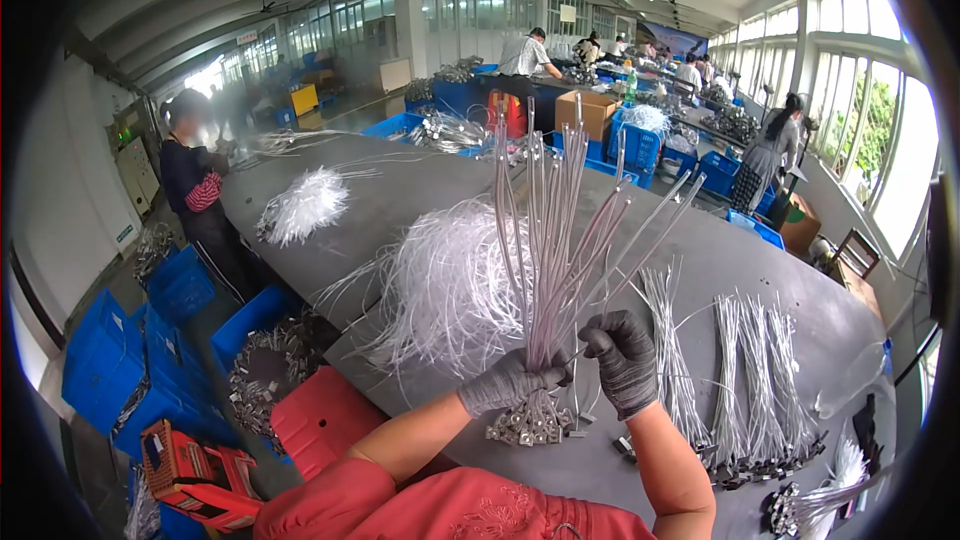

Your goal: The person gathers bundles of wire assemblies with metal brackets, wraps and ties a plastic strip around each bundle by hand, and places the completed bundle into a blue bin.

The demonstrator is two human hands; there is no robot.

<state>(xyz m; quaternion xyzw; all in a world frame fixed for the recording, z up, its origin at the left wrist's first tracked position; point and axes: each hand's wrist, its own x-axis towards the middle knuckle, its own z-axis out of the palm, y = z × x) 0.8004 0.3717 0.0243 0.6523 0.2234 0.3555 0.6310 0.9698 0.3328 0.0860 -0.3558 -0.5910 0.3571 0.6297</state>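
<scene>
My left hand (512, 382), in a grey glove, is wrapped round an upright bundle of clear, tube-like cables (550, 230). Their looped upper ends fan out above the fist. Square metal end pieces (530, 420) hang in a cluster below it. My right hand (622, 360), also gloved, is closed in a pinch just right of the bundle. A thin dark strand runs between its fingertips and the left hand; I cannot tell what it is. Beside the bundle, a loose heap of fine white strands (450, 280) lies on the grey table (420, 180).
Tied white cable bunches (760, 370) with dark ends lie to the right. Another white pile (305, 205) is further left. Blue crates (180, 380) and a red chair (325, 410) stand at my left. One person (195, 190) stands across the table; several others work behind.
</scene>
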